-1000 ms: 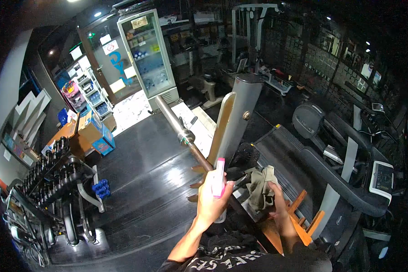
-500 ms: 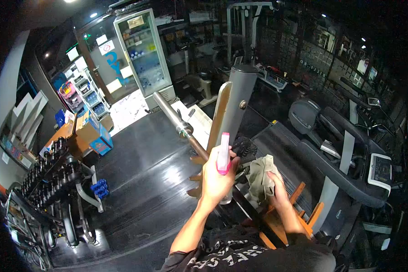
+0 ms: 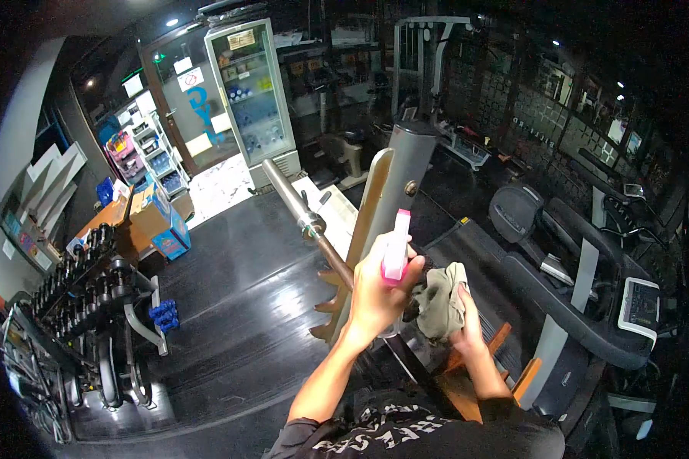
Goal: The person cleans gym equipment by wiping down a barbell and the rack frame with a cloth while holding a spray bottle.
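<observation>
My left hand (image 3: 373, 294) is wrapped round a pink and white spray bottle (image 3: 396, 249), held upright just in front of the grey upright post (image 3: 411, 164) of a rack. In my right hand (image 3: 471, 325) is a bunched grey-green cloth (image 3: 442, 301), close to the right of my left hand. A barbell (image 3: 289, 191) runs diagonally past the post on its left side, with its bare metal sleeve toward the back. Toothed metal hooks (image 3: 329, 304) stick out below the bar.
A dumbbell rack (image 3: 103, 306) stands at the left, with blue dumbbells (image 3: 164, 314) at its end. Cardboard boxes (image 3: 150, 213) and a glass-door fridge (image 3: 251, 99) are behind. To the right are a treadmill (image 3: 566, 306) and an elliptical machine (image 3: 517, 210).
My left hand has moved slightly right and up with the bottle, closer to the cloth. The cloth has changed its folds in my right hand. The view has shifted a little.
</observation>
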Action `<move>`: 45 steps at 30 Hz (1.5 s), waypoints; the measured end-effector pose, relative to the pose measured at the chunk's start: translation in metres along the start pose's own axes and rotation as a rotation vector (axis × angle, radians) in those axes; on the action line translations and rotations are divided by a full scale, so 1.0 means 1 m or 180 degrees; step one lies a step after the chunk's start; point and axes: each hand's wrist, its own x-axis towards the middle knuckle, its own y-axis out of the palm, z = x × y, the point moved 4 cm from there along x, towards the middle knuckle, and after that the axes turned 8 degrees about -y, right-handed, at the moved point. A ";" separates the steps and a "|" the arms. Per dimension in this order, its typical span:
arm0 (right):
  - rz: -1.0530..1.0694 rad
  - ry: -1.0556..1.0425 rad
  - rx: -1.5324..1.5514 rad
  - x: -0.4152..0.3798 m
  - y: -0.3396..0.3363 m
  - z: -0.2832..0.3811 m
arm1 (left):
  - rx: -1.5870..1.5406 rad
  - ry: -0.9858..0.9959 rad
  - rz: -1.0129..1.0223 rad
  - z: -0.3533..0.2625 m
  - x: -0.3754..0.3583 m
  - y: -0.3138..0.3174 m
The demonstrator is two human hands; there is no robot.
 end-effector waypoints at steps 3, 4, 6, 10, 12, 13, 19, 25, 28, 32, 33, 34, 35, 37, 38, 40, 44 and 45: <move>0.0168 -0.0552 -0.0189 0.018 0.019 0.015 | -0.0155 -0.0097 -0.0063 0.003 -0.006 0.004; 0.0089 -0.1004 -0.0422 0.028 0.024 0.021 | -0.0228 -0.0197 -0.0169 0.005 -0.010 0.003; 0.0047 -0.1766 -0.0934 0.051 0.042 0.038 | -0.0343 -0.0348 -0.0201 0.004 -0.019 0.004; 0.0125 -0.3880 -0.1899 0.086 0.111 0.083 | -0.0664 -0.0563 -0.0225 0.017 -0.038 0.005; 0.0071 -0.4661 -0.2173 0.108 0.146 0.099 | -0.1118 -0.0805 -0.0194 0.015 -0.044 0.008; 0.0091 -0.4557 -0.2636 0.110 0.167 0.104 | -0.1146 -0.0765 -0.0244 0.021 -0.046 0.010; 0.0339 -0.4870 -0.4596 0.127 0.188 0.054 | -0.0848 -0.0730 -0.0337 0.029 -0.057 0.005; 0.1164 -0.4581 -0.4857 0.100 0.153 0.026 | -0.0636 -0.0737 -0.0378 0.037 -0.060 0.000; 0.0944 -0.3879 -0.3373 0.098 0.160 0.060 | -0.0457 -0.0682 -0.0289 0.048 -0.061 0.004; 0.0006 -0.5049 -0.3078 0.107 0.187 0.103 | -0.0143 -0.0391 -0.0104 0.050 -0.062 0.007; 0.0055 -0.4946 -0.3272 0.115 0.197 0.101 | -0.0120 -0.0278 -0.0086 0.048 -0.061 0.006; 0.0103 -0.4837 -0.3463 0.125 0.206 0.100 | -0.0095 -0.0166 -0.0067 0.047 -0.061 0.005; 0.0249 -0.4816 -0.3958 0.150 0.205 0.087 | -0.0091 -0.0172 -0.0066 0.046 -0.060 0.006; -0.0016 -0.5269 -0.4522 0.142 0.213 0.075 | 0.0055 -0.0076 -0.0043 0.042 -0.060 0.009; -0.0097 -0.5173 -0.4518 0.140 0.209 0.069 | 0.0069 -0.0074 -0.0047 0.043 -0.060 0.009; -0.0111 -0.4940 -0.4483 0.131 0.197 0.058 | 0.0009 0.0007 -0.0059 0.046 -0.061 0.011; 0.0429 -0.4529 -0.4530 0.116 0.162 0.027 | -0.0196 -0.0197 -0.0030 0.042 -0.061 0.011; 0.0502 -0.4580 -0.4721 0.108 0.159 0.025 | -0.0088 -0.0233 0.0010 0.040 -0.061 0.010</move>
